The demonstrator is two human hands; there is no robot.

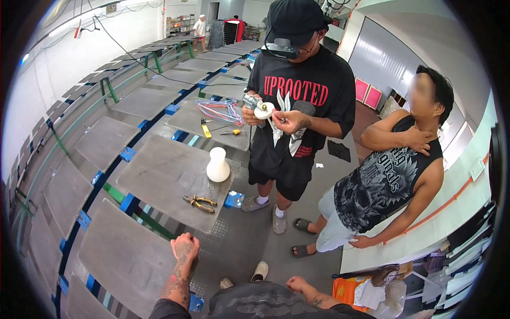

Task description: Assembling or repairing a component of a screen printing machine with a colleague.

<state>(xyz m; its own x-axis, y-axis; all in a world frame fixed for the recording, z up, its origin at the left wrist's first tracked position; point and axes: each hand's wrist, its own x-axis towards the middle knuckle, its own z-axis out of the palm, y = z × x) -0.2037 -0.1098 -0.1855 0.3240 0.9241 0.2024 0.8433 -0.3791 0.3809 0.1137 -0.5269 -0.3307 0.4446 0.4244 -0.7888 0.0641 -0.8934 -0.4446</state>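
My left hand is closed in a loose fist at the edge of a grey flat panel, with nothing visible in it. Low beside my body hangs my right hand, its fingers curled and no object showing. On the panel ahead stand a white bottle with a narrow neck and yellow-black pliers. Across from me, a person in a black cap holds a metal spray-gun head with a round white cap, touching it with the other hand.
Another panel holds a yellow-handled tool, a yellow screwdriver and coloured hangers. Rows of panels on blue brackets run along the left. A second person stands at right. An orange bag lies lower right.
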